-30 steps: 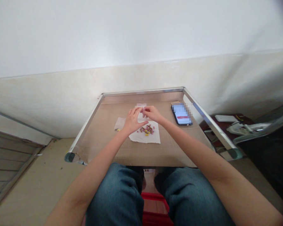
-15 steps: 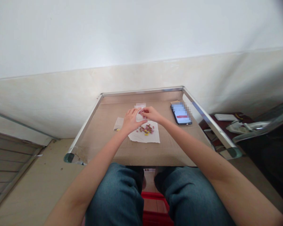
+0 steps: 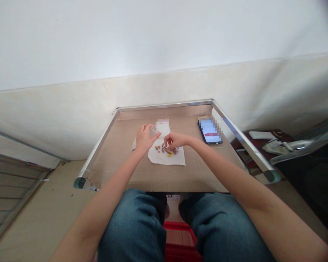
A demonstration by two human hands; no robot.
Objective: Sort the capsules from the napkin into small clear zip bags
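My left hand (image 3: 145, 138) is closed around a small clear plastic bag (image 3: 154, 128), thumb and fingers curved about its opening. Whether anything is inside the bag cannot be made out. My right hand (image 3: 172, 140) reaches down over a pile of small pink, brown and yellow capsules (image 3: 170, 151), fingertips bent together among them. What sits between those fingertips, if anything, is too small to tell. The capsules lie on a white sheet of paper (image 3: 166, 161). Behind my hands rest flat clear zip bags (image 3: 163, 124), and another bag (image 3: 133, 146) is partly hidden by my left hand.
Brown cardboard (image 3: 125, 167) covers the table, which has a raised metal rail (image 3: 164, 104) along its back and sides. A phone (image 3: 210, 131) lies at the right. Beyond the right rail are a white box (image 3: 261, 135) and cables. A wall stands behind.
My right hand has moved away from the bag's mouth and down to the capsules. My left hand, with the bag, has shifted left, uncovering more of the flat bags behind.
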